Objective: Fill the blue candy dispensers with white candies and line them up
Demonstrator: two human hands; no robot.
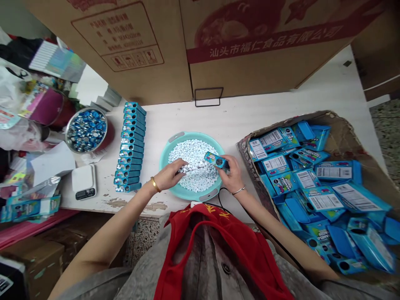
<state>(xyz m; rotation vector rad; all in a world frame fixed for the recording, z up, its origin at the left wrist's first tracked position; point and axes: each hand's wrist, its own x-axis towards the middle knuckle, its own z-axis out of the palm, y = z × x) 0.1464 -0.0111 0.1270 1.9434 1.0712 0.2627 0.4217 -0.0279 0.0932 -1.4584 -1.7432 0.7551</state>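
Observation:
A turquoise basin (pixel 164 155) full of small white candies (pixel 200 183) stands in front of me. My left hand (pixel 170 174) is closed over the left side of the basin. It grips what looks like a small scoop (pixel 194 170), mostly hidden, with white candies heaped on it. My right hand (pixel 231 174) holds a small blue box (pixel 215 159) over the basin's right side, tilted, with a dark round hole facing up. The scoop's far end is close to the box.
Left stand a row of blue boxes (pixel 128 152), a pot of shiny blue-and-silver pieces (pixel 87 130) and a white scale (pixel 84 182). A worn carton (pixel 254 177) of blue boxes is at right. Large cardboard boxes (pixel 162 83) and a black wire frame (pixel 208 105) lie beyond the basin.

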